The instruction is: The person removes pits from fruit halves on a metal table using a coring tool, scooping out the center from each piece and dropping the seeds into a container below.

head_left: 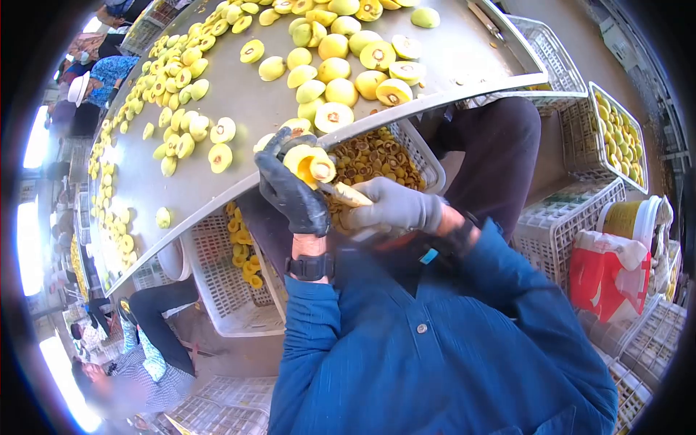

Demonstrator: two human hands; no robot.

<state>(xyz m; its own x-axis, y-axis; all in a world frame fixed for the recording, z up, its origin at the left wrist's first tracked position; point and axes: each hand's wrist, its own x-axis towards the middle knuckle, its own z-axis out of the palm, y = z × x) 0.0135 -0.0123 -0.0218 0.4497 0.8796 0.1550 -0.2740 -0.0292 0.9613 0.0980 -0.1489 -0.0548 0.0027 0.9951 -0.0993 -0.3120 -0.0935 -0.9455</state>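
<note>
My left hand [296,192], in a dark glove, is closed around a peach half [304,161] with a hollowed, yellow middle. My right hand [402,206], gloved in grey, grips the light wooden handle of a pitting knife [351,194]. Its metal end points at the peach half and touches or nearly touches it; the tip is hard to make out. Both hands are in front of the metal table's edge. Beneath them a crate [433,165] holds many brown pits and scraps. Cut peaches [335,116] lie on the table just beyond my left hand.
The metal table [239,94] carries many peach halves. Another wooden-handled tool [484,18] lies near its far right corner. A crate of hollowed halves [232,308] stands at left, a crate of peaches [616,138] at right. A red and white bag [607,275] and other people [156,384] are nearby.
</note>
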